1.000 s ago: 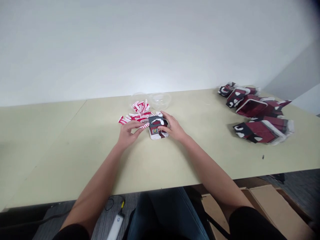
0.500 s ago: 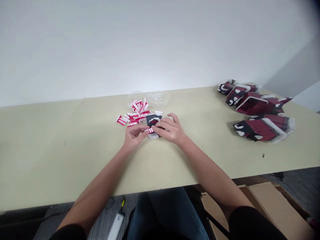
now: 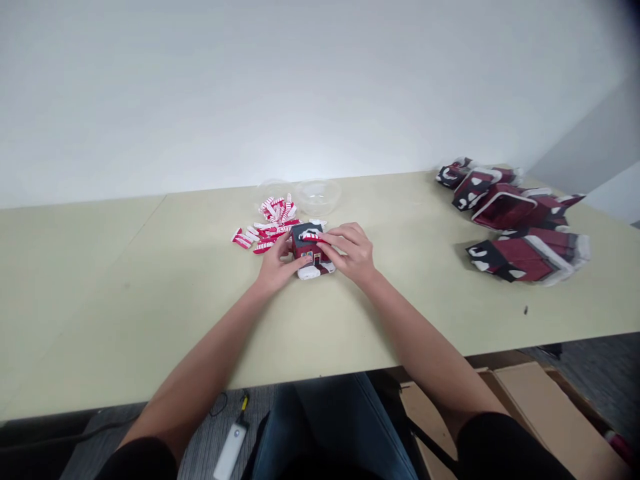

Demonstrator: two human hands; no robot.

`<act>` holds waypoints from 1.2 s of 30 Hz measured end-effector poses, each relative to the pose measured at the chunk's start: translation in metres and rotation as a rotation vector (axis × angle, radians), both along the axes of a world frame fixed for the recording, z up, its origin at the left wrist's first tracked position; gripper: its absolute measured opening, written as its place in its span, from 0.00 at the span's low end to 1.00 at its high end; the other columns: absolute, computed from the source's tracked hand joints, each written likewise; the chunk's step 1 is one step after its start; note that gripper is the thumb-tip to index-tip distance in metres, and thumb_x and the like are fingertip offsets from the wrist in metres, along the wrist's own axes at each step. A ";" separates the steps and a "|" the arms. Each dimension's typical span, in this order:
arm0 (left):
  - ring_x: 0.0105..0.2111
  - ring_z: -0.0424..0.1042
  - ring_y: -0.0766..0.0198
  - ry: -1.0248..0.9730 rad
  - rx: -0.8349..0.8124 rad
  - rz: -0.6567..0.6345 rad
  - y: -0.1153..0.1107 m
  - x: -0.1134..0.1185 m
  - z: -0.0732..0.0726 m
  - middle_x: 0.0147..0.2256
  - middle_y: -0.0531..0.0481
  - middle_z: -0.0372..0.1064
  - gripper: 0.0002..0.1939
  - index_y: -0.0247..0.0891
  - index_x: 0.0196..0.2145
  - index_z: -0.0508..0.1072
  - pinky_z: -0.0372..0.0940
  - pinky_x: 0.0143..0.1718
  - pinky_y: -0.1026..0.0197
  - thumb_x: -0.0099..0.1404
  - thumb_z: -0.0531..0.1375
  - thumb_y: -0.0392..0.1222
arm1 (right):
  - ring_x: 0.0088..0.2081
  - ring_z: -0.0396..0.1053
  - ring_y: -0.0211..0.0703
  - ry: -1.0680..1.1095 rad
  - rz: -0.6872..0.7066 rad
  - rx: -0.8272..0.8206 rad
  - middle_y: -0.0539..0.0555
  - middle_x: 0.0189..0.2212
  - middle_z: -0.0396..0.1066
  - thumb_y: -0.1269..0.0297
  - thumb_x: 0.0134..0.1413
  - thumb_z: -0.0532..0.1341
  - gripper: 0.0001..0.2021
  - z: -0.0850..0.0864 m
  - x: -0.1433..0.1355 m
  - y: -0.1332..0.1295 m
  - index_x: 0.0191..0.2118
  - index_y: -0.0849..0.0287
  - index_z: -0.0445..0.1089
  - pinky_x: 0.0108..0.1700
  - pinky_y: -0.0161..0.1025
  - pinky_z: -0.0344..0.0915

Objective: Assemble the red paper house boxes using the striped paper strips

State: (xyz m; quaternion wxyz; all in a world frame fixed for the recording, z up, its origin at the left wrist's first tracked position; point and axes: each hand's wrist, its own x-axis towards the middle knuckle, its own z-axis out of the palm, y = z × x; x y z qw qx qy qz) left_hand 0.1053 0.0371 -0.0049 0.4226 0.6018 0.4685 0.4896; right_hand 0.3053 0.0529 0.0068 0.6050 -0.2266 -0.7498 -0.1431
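A small model house [image 3: 301,247] with a dark roof, dark red front and white base stands on the table between my hands. My left hand [image 3: 275,265] grips its left side, with the thumb across the front. Between the thumb and fingers of my right hand [image 3: 353,252] is a red-and-white striped strip [image 3: 311,237], held against the white-edged patch on the roof. Just behind and left of the house lies a loose pile of similar striped strips [image 3: 265,235].
Two clear plastic bowls [image 3: 319,195] stand at the back, the left one with striped strips in it. Several larger dark red and black house shapes [image 3: 525,257] lie at the right. Below the table's front edge are cardboard [image 3: 545,413] and a white power strip [image 3: 231,451].
My left hand has let go of the striped strip and taken hold of the house's side. My right hand has brought the strip up to the roof, uncovering the house front.
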 end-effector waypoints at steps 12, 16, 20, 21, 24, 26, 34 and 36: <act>0.18 0.61 0.74 -0.085 -0.140 0.131 -0.013 -0.002 0.021 0.18 0.56 0.66 0.31 0.34 0.37 0.77 0.53 0.18 0.70 0.41 0.75 0.59 | 0.36 0.71 0.40 0.040 0.172 -0.228 0.53 0.36 0.76 0.66 0.61 0.63 0.08 -0.010 -0.009 0.000 0.42 0.51 0.79 0.40 0.42 0.70; 0.16 0.60 0.75 -0.094 -0.121 0.130 -0.014 -0.002 0.020 0.17 0.57 0.66 0.29 0.35 0.34 0.76 0.52 0.17 0.71 0.41 0.76 0.57 | 0.37 0.72 0.41 0.053 0.199 -0.300 0.54 0.35 0.76 0.65 0.61 0.63 0.07 -0.008 -0.009 -0.002 0.40 0.51 0.80 0.41 0.42 0.71; 0.16 0.59 0.76 -0.110 -0.091 0.114 -0.016 -0.002 0.021 0.17 0.57 0.65 0.27 0.35 0.31 0.74 0.51 0.16 0.71 0.41 0.77 0.54 | 0.37 0.72 0.41 0.018 0.202 -0.372 0.54 0.35 0.76 0.62 0.62 0.62 0.07 -0.006 -0.008 -0.003 0.37 0.53 0.79 0.41 0.43 0.71; 0.16 0.59 0.76 -0.107 -0.091 0.109 -0.016 -0.002 0.022 0.17 0.57 0.65 0.27 0.35 0.31 0.74 0.51 0.16 0.71 0.40 0.77 0.54 | 0.37 0.72 0.41 0.010 0.206 -0.379 0.54 0.35 0.76 0.62 0.62 0.62 0.07 -0.005 -0.008 -0.003 0.37 0.53 0.79 0.41 0.42 0.71; 0.18 0.60 0.75 -0.099 -0.094 0.110 -0.018 -0.001 0.023 0.19 0.57 0.66 0.29 0.35 0.31 0.73 0.53 0.18 0.71 0.38 0.78 0.55 | 0.37 0.72 0.41 -0.015 0.220 -0.384 0.54 0.35 0.75 0.62 0.62 0.62 0.07 -0.002 -0.006 -0.004 0.36 0.53 0.79 0.41 0.43 0.71; 0.19 0.62 0.74 -0.118 -0.093 0.094 -0.019 -0.001 0.024 0.19 0.57 0.66 0.31 0.35 0.33 0.72 0.55 0.19 0.71 0.37 0.77 0.56 | 0.38 0.72 0.41 -0.021 0.252 -0.376 0.54 0.35 0.75 0.62 0.61 0.63 0.07 0.001 -0.006 -0.006 0.37 0.53 0.79 0.42 0.43 0.70; 0.31 0.73 0.68 -0.214 -0.114 -0.030 -0.017 -0.004 0.023 0.35 0.50 0.75 0.38 0.37 0.44 0.72 0.67 0.31 0.68 0.39 0.77 0.56 | 0.46 0.67 0.44 0.088 0.298 -0.531 0.57 0.43 0.65 0.57 0.57 0.66 0.07 0.003 -0.015 -0.015 0.36 0.54 0.79 0.44 0.44 0.70; 0.32 0.73 0.66 -0.220 -0.105 -0.038 -0.017 -0.005 0.021 0.36 0.49 0.75 0.37 0.38 0.46 0.71 0.68 0.33 0.67 0.41 0.76 0.56 | 0.50 0.67 0.47 0.136 0.305 -0.555 0.58 0.47 0.65 0.54 0.53 0.69 0.12 0.000 -0.017 -0.015 0.41 0.54 0.76 0.46 0.45 0.70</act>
